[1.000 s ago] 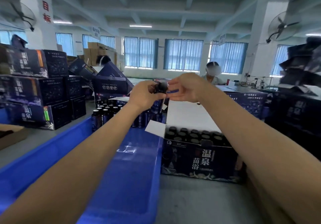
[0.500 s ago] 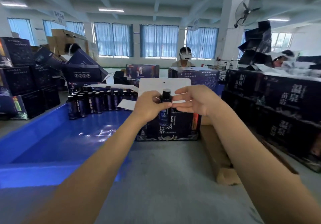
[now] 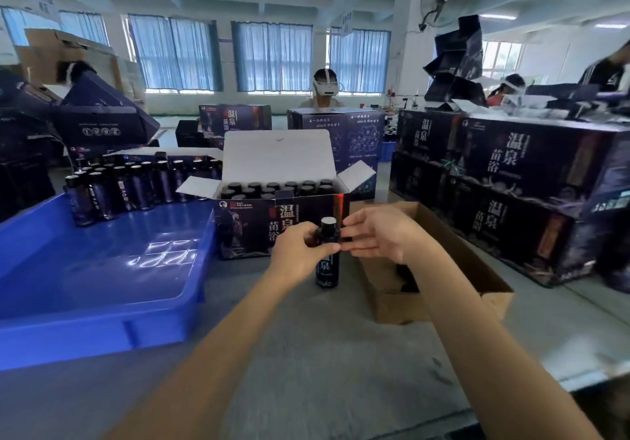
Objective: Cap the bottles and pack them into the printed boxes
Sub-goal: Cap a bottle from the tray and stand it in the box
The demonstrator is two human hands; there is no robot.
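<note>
the upright bottle [image 3: 328,269] sits between the hands, left hand [image 3: 300,248] gripping its shoulder, right hand [image 3: 378,235] pinching its neck, open printed box [image 3: 252,228] just beyond.

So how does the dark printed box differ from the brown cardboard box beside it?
The dark printed cardboard box carries white characters; the plain brown cardboard box is unprinted. The printed box stands taller, white lid flap raised; the brown one is low, no lid visible. The printed box holds rows of black-capped bottles; the brown one's contents are mostly hidden. Both are open-topped cardboard.
</note>
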